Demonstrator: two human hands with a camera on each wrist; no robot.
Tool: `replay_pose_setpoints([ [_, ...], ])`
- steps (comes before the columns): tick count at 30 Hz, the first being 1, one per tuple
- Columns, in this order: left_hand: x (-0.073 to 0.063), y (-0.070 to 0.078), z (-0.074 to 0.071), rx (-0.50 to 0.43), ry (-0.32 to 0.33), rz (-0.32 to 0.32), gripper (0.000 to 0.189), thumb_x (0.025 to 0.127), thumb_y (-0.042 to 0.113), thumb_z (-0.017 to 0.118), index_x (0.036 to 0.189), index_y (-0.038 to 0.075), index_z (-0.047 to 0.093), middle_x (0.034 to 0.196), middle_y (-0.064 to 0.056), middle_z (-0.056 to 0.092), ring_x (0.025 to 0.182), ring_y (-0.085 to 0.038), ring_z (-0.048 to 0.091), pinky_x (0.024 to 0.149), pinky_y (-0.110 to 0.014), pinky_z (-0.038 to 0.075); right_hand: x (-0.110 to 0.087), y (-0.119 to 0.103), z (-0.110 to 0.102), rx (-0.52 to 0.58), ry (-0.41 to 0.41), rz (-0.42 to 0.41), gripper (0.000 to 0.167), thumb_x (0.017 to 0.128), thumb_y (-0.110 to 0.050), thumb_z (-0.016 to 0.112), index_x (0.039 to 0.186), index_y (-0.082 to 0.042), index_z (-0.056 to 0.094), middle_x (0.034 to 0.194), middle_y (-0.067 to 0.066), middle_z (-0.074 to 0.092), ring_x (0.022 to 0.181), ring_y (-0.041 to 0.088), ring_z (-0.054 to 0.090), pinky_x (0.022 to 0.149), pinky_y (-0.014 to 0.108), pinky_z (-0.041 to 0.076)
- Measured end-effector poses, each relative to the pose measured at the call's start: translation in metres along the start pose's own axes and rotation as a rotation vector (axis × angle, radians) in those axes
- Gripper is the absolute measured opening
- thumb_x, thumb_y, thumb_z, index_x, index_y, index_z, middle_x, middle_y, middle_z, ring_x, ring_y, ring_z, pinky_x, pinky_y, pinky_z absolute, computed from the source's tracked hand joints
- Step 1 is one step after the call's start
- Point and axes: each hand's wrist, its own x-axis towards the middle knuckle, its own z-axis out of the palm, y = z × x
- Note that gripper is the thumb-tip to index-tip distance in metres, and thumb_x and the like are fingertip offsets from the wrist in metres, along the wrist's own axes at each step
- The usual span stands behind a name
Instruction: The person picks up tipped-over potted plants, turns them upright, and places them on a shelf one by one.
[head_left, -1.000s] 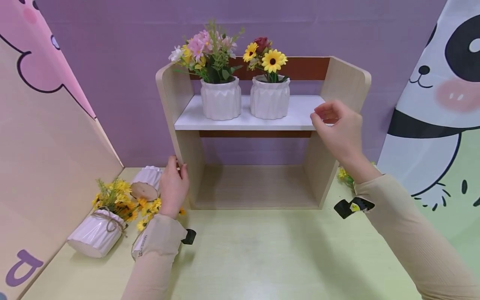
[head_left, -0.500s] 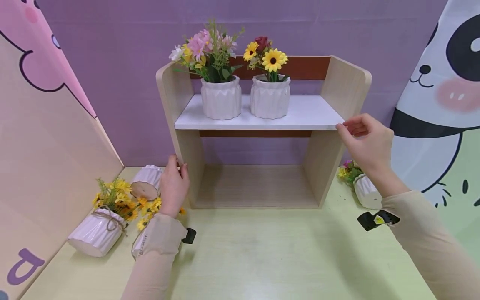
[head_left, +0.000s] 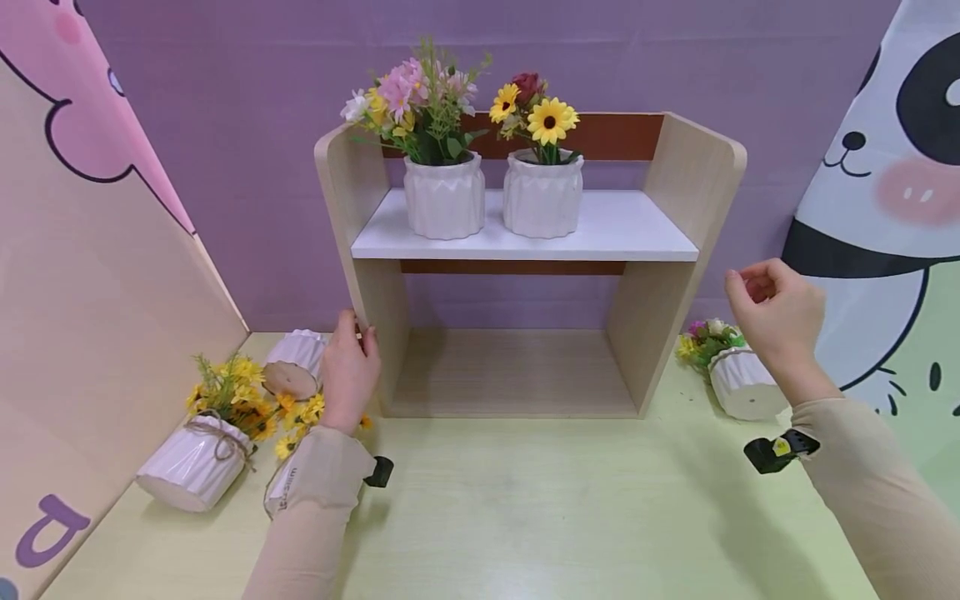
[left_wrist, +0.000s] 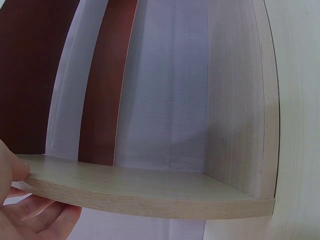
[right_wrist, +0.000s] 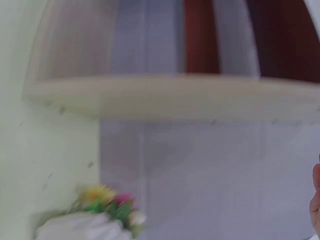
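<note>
My left hand [head_left: 350, 372] holds the left side panel of a small wooden bookshelf [head_left: 645, 333]. In the left wrist view its thumb lies on the inner face of the panel [left_wrist: 150, 195], the other fingers on the outer side. Out to the right of the shelf, my right hand [head_left: 777, 317] hangs in the air with fingers loosely curled, holding nothing. On the white upper board [head_left: 622, 221] stand two upright white pots, one with pink and yellow flowers [head_left: 444, 196], one with sunflowers and a dark red rose [head_left: 543, 196].
Left of the shelf, white pots with yellow flowers lie tipped on the table: one tied with twine [head_left: 191, 467], one behind [head_left: 295, 364], another partly behind the left sleeve. A tipped pot with mixed flowers [head_left: 746, 385] lies at right. Cartoon-printed panels [head_left: 862, 333] flank the table.
My right hand has moved right and down, away from the upper board, passing the shelf's right side. The left hand stays on the left panel, and both standing pots keep their places.
</note>
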Motion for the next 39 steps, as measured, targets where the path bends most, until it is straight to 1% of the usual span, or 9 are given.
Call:
replay_pose_setpoints([
  [5, 0.0, 0.001, 0.0, -0.004, -0.003, -0.006, 0.02, 0.092, 0.012, 0.049, 0.104, -0.004, 0.045, 0.089, -0.024, 0.059, 0.078, -0.038, 0.06, 0.064, -0.047, 0.049, -0.004, 0.024, -0.002, -0.106, -0.044, 0.025, 0.029, 0.084, -0.029, 0.055, 0.082, 0.0, 0.061, 0.064, 0.003, 0.051, 0.057, -0.01, 0.032, 0.058, 0.021, 0.027],
  [8, 0.0, 0.001, 0.0, -0.004, 0.001, -0.006, 0.019, 0.092, 0.012, 0.049, 0.103, -0.003, 0.045, 0.088, -0.024, 0.058, 0.078, -0.038, 0.06, 0.065, -0.047, 0.049, -0.005, 0.032, -0.003, -0.144, -0.061, 0.026, 0.028, 0.084, -0.028, 0.055, 0.082, -0.001, 0.061, 0.065, 0.01, 0.054, 0.056, -0.011, 0.03, 0.056, 0.023, 0.026],
  [12, 0.001, 0.001, 0.0, 0.001, 0.008, -0.001, 0.019, 0.092, 0.012, 0.049, 0.102, -0.003, 0.046, 0.086, -0.023, 0.058, 0.077, -0.038, 0.059, 0.064, -0.047, 0.049, -0.007, 0.038, -0.003, -0.178, -0.098, 0.038, 0.029, 0.084, -0.029, 0.054, 0.085, -0.001, 0.061, 0.068, 0.013, 0.056, 0.056, -0.007, 0.032, 0.055, 0.025, 0.027],
  [18, 0.0, 0.0, 0.001, -0.002, 0.005, 0.0, 0.018, 0.093, 0.014, 0.048, 0.101, -0.002, 0.045, 0.084, -0.021, 0.057, 0.075, -0.037, 0.059, 0.062, -0.046, 0.049, -0.011, 0.045, -0.001, -0.222, -0.207, 0.079, 0.035, 0.086, -0.033, 0.05, 0.094, 0.0, 0.059, 0.077, 0.016, 0.058, 0.066, 0.02, 0.047, 0.053, 0.03, 0.032],
  [21, 0.0, -0.001, 0.001, -0.003, 0.001, -0.003, 0.018, 0.093, 0.014, 0.048, 0.102, -0.001, 0.045, 0.085, -0.021, 0.057, 0.076, -0.036, 0.06, 0.062, -0.045, 0.049, -0.012, 0.049, 0.0, -0.238, -0.288, 0.107, 0.04, 0.087, -0.035, 0.048, 0.101, 0.002, 0.057, 0.084, 0.02, 0.059, 0.072, 0.028, 0.051, 0.052, 0.03, 0.034],
  [25, 0.0, 0.0, 0.001, -0.005, -0.009, -0.016, 0.018, 0.093, 0.015, 0.047, 0.102, -0.001, 0.045, 0.086, -0.021, 0.058, 0.078, -0.036, 0.06, 0.063, -0.045, 0.05, -0.014, 0.055, 0.0, -0.265, -0.396, 0.148, 0.048, 0.087, -0.039, 0.047, 0.109, 0.004, 0.053, 0.093, 0.023, 0.057, 0.078, 0.033, 0.053, 0.051, 0.03, 0.035],
  [30, 0.001, 0.0, 0.0, -0.004, -0.014, -0.029, 0.018, 0.093, 0.014, 0.048, 0.102, -0.001, 0.045, 0.087, -0.021, 0.058, 0.079, -0.036, 0.06, 0.064, -0.045, 0.05, -0.016, 0.059, 0.0, -0.298, -0.505, 0.186, 0.056, 0.088, -0.044, 0.046, 0.115, 0.005, 0.048, 0.099, 0.025, 0.054, 0.085, 0.038, 0.052, 0.053, 0.035, 0.039],
  [35, 0.001, -0.001, 0.001, -0.001, -0.008, -0.02, 0.018, 0.092, 0.013, 0.049, 0.102, -0.002, 0.045, 0.087, -0.023, 0.059, 0.08, -0.037, 0.061, 0.065, -0.046, 0.05, -0.02, 0.067, 0.002, -0.344, -0.588, 0.205, 0.063, 0.088, -0.048, 0.045, 0.118, 0.008, 0.044, 0.1, 0.027, 0.052, 0.086, 0.039, 0.051, 0.055, 0.04, 0.04],
  [39, 0.001, 0.0, 0.001, 0.0, -0.01, -0.022, 0.019, 0.092, 0.013, 0.049, 0.102, -0.003, 0.045, 0.087, -0.023, 0.059, 0.08, -0.038, 0.061, 0.065, -0.047, 0.05, -0.025, 0.074, 0.005, -0.371, -0.622, 0.23, 0.067, 0.088, -0.049, 0.044, 0.119, 0.009, 0.042, 0.101, 0.028, 0.05, 0.089, 0.041, 0.048, 0.06, 0.045, 0.039],
])
